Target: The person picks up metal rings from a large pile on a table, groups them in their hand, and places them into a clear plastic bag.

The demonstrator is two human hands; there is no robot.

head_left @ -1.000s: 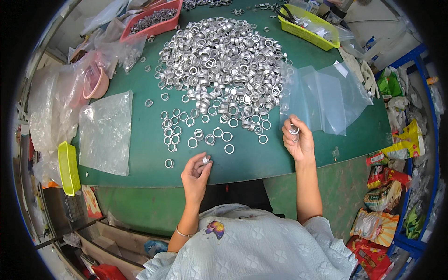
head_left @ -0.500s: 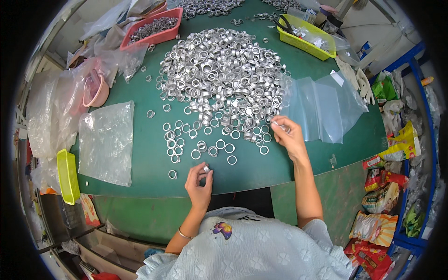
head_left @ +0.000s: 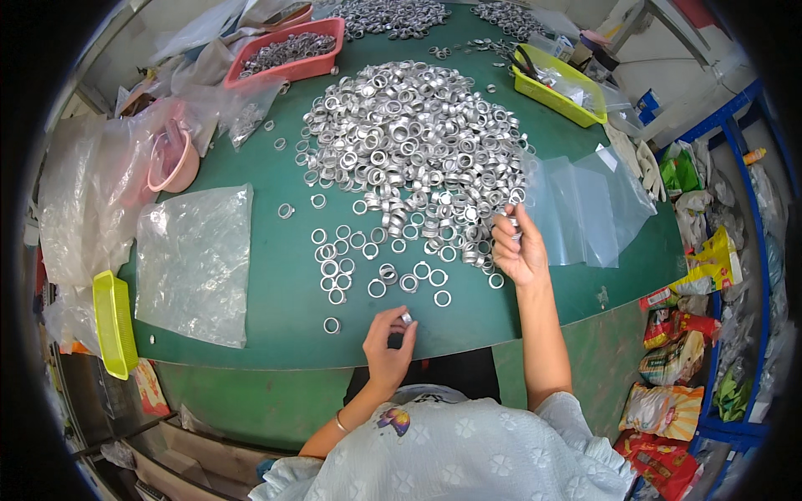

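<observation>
The left hand (head_left: 388,338) pinches one metal ring (head_left: 406,317) for a close look, while the right hand (head_left: 518,249), fingers curled on another, rests at the heap of rings (head_left: 409,142) for easy picking.

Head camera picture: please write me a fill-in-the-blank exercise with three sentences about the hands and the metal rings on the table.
1. The left hand pinches one small silver metal ring between its ____.
2. The big heap of silver metal rings lies on a round ____ table.
3. The right hand is at the heap's near edge, beside flat, clear ____ bags.

Missing words: fingers; green; plastic
</observation>
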